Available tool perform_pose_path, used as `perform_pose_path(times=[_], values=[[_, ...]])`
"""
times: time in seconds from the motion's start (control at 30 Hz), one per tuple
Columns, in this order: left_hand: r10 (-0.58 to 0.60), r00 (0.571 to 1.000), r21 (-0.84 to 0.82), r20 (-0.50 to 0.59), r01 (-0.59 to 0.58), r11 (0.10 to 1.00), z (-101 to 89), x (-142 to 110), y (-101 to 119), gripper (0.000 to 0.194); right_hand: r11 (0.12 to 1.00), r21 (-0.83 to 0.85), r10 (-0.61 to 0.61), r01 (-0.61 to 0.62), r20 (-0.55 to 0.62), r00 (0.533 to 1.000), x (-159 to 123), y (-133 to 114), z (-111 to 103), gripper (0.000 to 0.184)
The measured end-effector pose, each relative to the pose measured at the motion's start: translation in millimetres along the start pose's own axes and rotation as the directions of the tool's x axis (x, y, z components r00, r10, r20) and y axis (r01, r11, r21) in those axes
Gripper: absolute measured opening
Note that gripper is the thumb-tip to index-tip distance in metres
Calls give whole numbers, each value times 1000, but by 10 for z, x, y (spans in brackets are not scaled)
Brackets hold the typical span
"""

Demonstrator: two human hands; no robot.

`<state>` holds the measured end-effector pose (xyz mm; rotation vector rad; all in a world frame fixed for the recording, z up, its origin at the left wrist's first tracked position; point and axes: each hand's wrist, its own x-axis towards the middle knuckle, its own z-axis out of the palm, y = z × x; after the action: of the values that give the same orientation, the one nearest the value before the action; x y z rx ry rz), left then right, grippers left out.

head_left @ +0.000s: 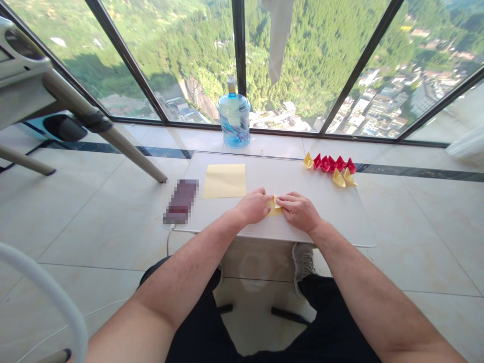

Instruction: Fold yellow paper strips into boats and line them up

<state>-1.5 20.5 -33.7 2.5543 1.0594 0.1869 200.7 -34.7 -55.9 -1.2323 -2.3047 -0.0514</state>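
A small piece of folded yellow paper (pixel 275 210) lies on the low white table (pixel 234 217), between my two hands. My left hand (pixel 255 206) is closed, its fingers curled and pressed on the paper's left side. From the right, my right hand (pixel 300 210) pinches a raised flap of the same paper with thumb and fingers. My fingers cover parts of the paper. A stack or sheet of flat yellow paper (pixel 224 181) rests beyond my left hand. Folded red paper boats (pixel 333 164) stand in a row at the far right, with yellow paper boats (pixel 339 178) beside them.
A pixelated phone-like object (pixel 181 201) with a white cable sits at the table's left edge. A blue water jug (pixel 234 121) stands behind the table by the window. To the left is a metal chair leg (pixel 130 151). My shoe (pixel 303 259) is below the table's front edge.
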Motion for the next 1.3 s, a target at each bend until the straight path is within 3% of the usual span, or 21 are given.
perform_pose_path(times=[0.97,1.3], values=[[21,1000,-61,-21,-22,998,25,-16,-27,51,996,86,9,-11,14,1000,-25,25,-2,37],[51,999,-35,11,-51,998,-7,-16,-3,43,997,83,1,-2,7,1000,-8,18,-9,36]])
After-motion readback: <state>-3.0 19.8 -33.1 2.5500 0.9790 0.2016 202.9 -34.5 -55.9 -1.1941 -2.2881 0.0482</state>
